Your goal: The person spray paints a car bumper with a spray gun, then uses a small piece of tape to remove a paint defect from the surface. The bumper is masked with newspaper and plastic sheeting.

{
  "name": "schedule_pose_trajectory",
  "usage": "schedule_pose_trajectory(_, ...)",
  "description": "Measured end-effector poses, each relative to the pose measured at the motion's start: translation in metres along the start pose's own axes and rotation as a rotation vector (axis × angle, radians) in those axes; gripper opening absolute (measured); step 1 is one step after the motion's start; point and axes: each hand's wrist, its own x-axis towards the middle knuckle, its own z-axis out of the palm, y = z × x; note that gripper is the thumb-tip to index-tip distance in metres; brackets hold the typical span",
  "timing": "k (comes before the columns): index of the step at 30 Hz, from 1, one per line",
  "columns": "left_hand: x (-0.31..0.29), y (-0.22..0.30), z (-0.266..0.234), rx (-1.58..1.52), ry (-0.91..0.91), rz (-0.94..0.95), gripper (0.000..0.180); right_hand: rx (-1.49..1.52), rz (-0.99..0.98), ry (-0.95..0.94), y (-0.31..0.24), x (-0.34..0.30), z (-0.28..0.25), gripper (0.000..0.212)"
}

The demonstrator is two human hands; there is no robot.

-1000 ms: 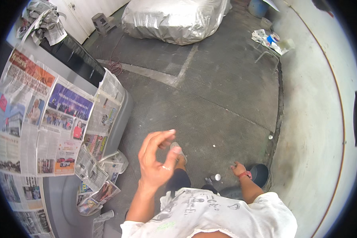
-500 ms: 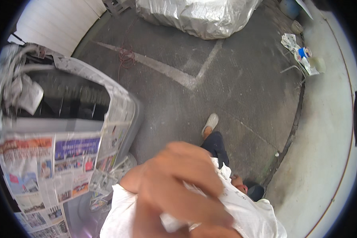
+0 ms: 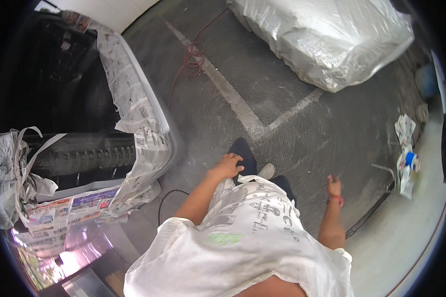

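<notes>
My left hand (image 3: 226,166) hangs in front of my left thigh, close to the hem of my white shirt (image 3: 252,218). Its fingers are loosely apart and nothing shows in them. Lower on the right, my right hand (image 3: 334,185) hangs away from my body over the dark floor, a red band (image 3: 336,200) round its wrist. The fingers there are slightly bent, with no object visible in them. Nearest to my left arm is a grey vehicle body (image 3: 171,143), its edges covered with newspaper sheets (image 3: 146,148) around a dark opening.
A silver sheet (image 3: 327,44) covers a bulky shape at the far right. A red hose (image 3: 193,62) lies coiled on the textured floor (image 3: 218,114). Along the pale wall (image 3: 401,237) stand papers and a blue-and-white container (image 3: 410,159). A black cable (image 3: 163,198) curves beside the vehicle.
My left hand, blurred and close before my chest earlier, has dropped to my thigh. My right arm has swung out from my side. The view has turned, shifting the surroundings.
</notes>
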Motion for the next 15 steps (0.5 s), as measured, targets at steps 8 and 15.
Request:
schedule_pose_trajectory(8,0.150,-0.013,-0.078,-0.488,0.148,-0.195,0.057,0.186,-0.293,0.052,-0.245,0.261,-0.107,0.058)
schedule_pose_trajectory(15,0.277,-0.042,-0.179,-0.874,0.202,-0.375,0.054,-0.175,-0.113,-0.135,-0.384,0.284,-0.045,0.053)
